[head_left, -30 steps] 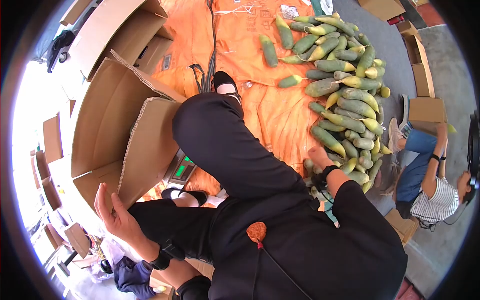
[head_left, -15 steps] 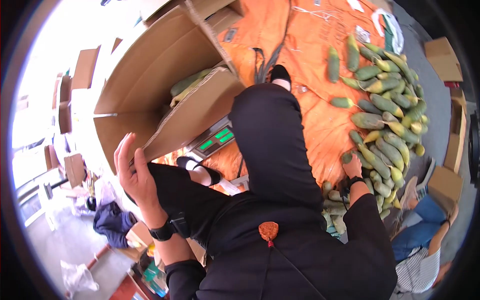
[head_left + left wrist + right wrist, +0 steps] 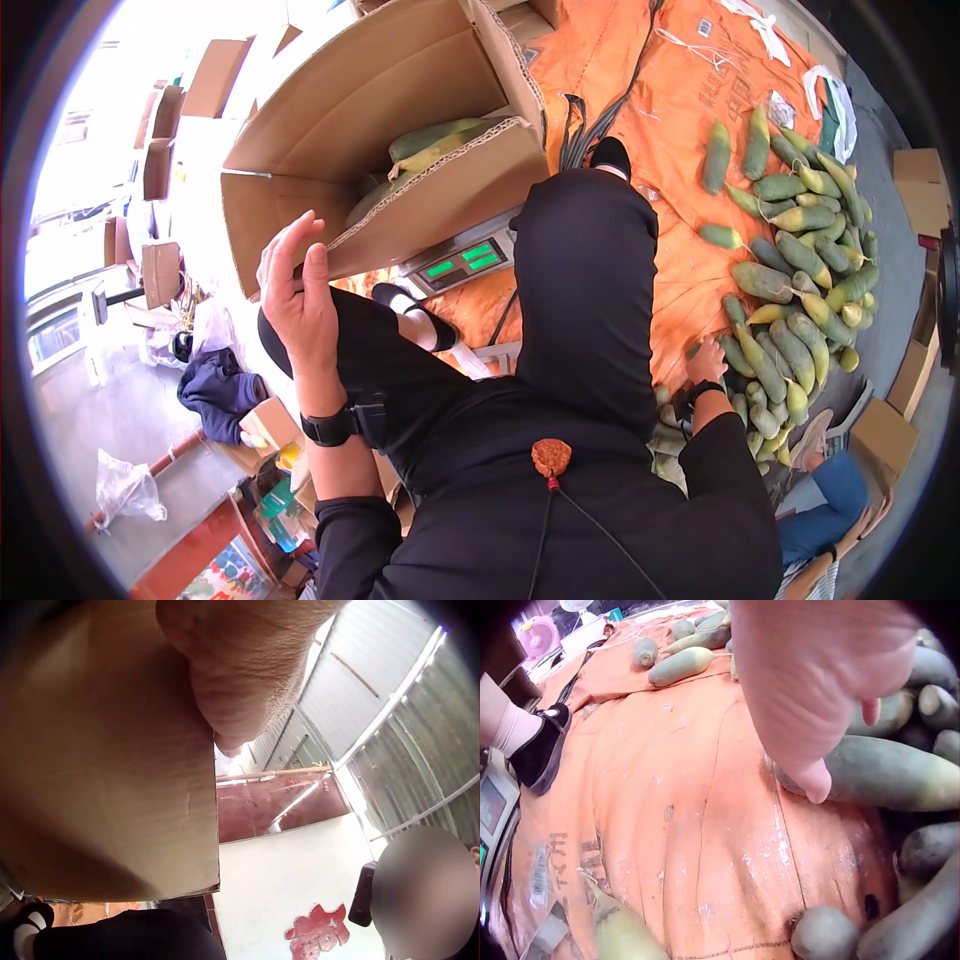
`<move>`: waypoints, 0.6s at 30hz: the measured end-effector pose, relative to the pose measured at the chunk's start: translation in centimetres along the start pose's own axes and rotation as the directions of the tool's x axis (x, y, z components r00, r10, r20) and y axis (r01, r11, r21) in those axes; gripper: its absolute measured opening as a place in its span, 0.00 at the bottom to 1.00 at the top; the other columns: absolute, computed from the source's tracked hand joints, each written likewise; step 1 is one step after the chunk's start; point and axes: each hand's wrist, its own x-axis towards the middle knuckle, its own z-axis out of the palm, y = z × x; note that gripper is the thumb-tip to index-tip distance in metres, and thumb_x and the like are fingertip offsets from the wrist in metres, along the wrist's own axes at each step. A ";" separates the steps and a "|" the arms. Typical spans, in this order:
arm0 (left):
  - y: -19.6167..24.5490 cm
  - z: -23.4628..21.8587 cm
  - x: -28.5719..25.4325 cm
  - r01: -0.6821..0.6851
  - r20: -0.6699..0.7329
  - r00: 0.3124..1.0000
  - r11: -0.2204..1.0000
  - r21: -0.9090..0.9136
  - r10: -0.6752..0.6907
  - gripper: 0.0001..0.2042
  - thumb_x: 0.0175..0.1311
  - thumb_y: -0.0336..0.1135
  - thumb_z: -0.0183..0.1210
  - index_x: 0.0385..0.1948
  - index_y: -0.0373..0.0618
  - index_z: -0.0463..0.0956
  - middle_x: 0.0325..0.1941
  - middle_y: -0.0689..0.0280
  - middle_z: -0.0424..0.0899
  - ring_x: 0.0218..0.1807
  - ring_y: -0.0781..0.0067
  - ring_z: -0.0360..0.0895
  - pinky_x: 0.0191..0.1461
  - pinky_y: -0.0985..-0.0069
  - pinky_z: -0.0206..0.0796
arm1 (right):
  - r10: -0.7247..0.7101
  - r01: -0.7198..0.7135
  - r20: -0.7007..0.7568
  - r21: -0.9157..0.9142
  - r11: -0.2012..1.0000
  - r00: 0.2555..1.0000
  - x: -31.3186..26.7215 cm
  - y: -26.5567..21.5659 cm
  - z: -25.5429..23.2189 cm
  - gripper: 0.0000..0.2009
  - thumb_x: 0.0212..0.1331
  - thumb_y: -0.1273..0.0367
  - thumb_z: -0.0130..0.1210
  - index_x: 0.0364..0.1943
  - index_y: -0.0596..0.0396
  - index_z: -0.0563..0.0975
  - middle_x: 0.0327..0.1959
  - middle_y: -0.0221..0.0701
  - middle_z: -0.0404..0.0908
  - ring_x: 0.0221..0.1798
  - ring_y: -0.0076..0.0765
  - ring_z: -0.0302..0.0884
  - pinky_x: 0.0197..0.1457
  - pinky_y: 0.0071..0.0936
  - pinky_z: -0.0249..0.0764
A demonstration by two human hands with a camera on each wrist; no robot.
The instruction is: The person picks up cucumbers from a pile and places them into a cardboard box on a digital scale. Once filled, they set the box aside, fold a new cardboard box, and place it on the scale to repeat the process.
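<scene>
In the head view my left hand (image 3: 302, 305) stands with fairly straight fingers against the near corner of an open cardboard box (image 3: 440, 215). The left wrist view has this hand (image 3: 247, 667) against the cardboard (image 3: 112, 787). Several green radishes (image 3: 425, 150) lie inside the box, partly hidden by its wall. At the left edge of the radish pile, my right hand (image 3: 706, 362) is over one radish. Seen from the right wrist, the hand (image 3: 817, 682) grips the end of that green radish (image 3: 885, 772), thumb on the near side; some fingers are hidden.
A scale (image 3: 460, 262) with green digits is under the box. Orange sheeting (image 3: 690, 200) covers the floor, with dark cables across it. The wearer's knee (image 3: 585, 260) rises between box and pile. Another person's jeans (image 3: 835, 505) and a box (image 3: 882, 440) are at the right.
The head view has swung, showing more of the box and its radishes. My right hand has come onto a radish at the pile's edge. My left hand stays by the box corner.
</scene>
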 end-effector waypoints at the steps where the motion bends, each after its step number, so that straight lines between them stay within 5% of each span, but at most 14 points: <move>1: -0.2 0.0 0.0 -0.027 0.003 1.000 1.000 0.015 0.027 0.10 0.64 0.31 0.56 0.46 0.43 0.78 0.43 0.65 0.82 0.48 0.69 0.75 0.52 0.75 0.63 | -0.027 0.030 0.044 -0.078 0.997 0.999 -0.8 -0.5 -1.4 0.27 0.51 0.70 0.58 0.58 0.44 0.64 0.56 0.35 0.67 0.63 0.42 0.62 0.58 0.46 0.66; 7: -0.2 0.2 0.2 -0.052 0.001 0.999 0.998 0.041 0.052 0.11 0.63 0.32 0.56 0.45 0.43 0.78 0.40 0.65 0.83 0.48 0.68 0.75 0.57 0.71 0.60 | -0.063 0.058 -0.026 -0.154 0.986 0.998 -0.3 -0.6 2.3 0.26 0.49 0.65 0.63 0.53 0.48 0.67 0.57 0.36 0.67 0.66 0.44 0.57 0.56 0.48 0.68; 11: -0.1 0.2 0.1 -0.029 0.002 1.000 0.999 0.046 0.029 0.10 0.63 0.33 0.56 0.45 0.44 0.78 0.39 0.66 0.84 0.48 0.68 0.75 0.57 0.71 0.59 | -0.043 0.058 0.140 -0.110 0.992 0.989 -1.0 -1.1 1.7 0.27 0.45 0.60 0.67 0.50 0.50 0.70 0.56 0.35 0.68 0.66 0.45 0.60 0.57 0.46 0.70; 13: -0.2 0.2 0.1 -0.042 0.002 0.999 0.998 0.054 0.042 0.10 0.63 0.33 0.56 0.45 0.44 0.78 0.39 0.66 0.84 0.48 0.68 0.75 0.57 0.71 0.59 | -0.118 0.165 0.191 -0.253 0.953 0.974 -4.2 -2.5 -1.1 0.28 0.40 0.56 0.69 0.47 0.50 0.73 0.56 0.35 0.69 0.65 0.44 0.60 0.58 0.46 0.69; 18: -0.3 0.1 0.3 -0.065 -0.006 0.998 0.997 0.052 0.065 0.10 0.63 0.33 0.56 0.44 0.43 0.79 0.39 0.67 0.84 0.47 0.68 0.76 0.58 0.71 0.58 | -0.145 0.166 0.124 -0.176 0.970 0.982 -3.4 -1.7 0.5 0.27 0.39 0.57 0.69 0.45 0.51 0.76 0.47 0.35 0.78 0.55 0.43 0.74 0.56 0.48 0.70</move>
